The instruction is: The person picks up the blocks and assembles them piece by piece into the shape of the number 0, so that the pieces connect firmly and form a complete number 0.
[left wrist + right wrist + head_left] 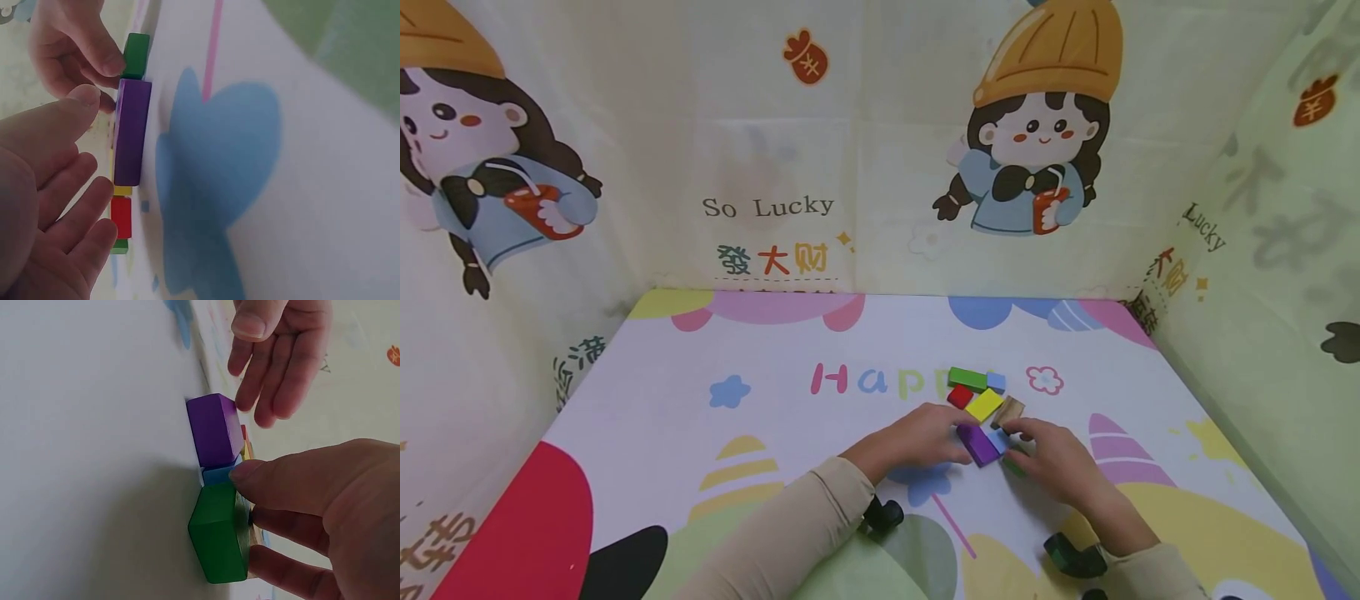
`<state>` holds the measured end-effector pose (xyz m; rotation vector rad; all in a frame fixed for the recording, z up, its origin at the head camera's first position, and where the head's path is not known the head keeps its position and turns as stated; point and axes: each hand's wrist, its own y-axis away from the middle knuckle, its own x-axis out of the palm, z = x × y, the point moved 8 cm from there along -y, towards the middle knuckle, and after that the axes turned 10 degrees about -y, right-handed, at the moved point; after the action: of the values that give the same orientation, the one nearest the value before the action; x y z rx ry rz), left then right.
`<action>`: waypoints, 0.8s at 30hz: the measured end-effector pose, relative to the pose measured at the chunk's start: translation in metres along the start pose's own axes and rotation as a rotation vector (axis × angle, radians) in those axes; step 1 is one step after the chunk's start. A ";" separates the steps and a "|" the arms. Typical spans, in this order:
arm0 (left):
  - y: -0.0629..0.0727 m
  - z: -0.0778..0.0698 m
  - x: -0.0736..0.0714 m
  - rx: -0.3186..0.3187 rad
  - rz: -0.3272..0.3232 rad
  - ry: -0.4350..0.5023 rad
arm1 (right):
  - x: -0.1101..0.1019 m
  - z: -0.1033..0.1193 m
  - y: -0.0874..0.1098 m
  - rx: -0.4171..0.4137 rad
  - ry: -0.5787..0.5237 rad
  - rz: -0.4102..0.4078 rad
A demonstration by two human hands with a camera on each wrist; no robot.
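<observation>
A ring of small coloured blocks lies on the mat. Nearest me are a purple block (977, 446), a light blue block (998, 441) and a green block (219, 534), touching or nearly so. Farther back are a yellow block (984, 406), a red block (960, 396), a wooden-brown block (1008, 412), a long green block (967, 379) and another light blue block (996, 382). My right hand (1056, 458) pinches the near green block, its thumb reaching the blue block's edge. Beside the purple block, my left hand (928, 437) has loosely extended fingers; contact is unclear.
The printed mat (820, 442) bears the word Happy and coloured shapes. A patterned cloth wall (887, 183) rises behind it, with more cloth at both sides. Dark devices (1075, 557) sit at the wrists.
</observation>
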<state>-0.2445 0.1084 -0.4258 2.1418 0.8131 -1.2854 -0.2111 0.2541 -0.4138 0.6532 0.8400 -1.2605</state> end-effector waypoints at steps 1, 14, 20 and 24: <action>0.000 0.000 0.000 -0.001 0.000 0.007 | 0.000 0.000 0.000 -0.004 0.000 0.001; -0.002 0.004 0.002 -0.031 -0.014 0.021 | 0.003 0.004 0.000 0.012 -0.015 0.004; -0.001 0.006 0.003 -0.059 -0.007 0.048 | 0.006 0.003 0.000 0.036 0.002 -0.002; 0.001 0.007 0.003 -0.056 -0.005 0.056 | 0.007 0.003 0.000 0.039 0.002 -0.002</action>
<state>-0.2471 0.1036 -0.4314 2.1419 0.8676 -1.1956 -0.2099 0.2482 -0.4180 0.6852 0.8197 -1.2808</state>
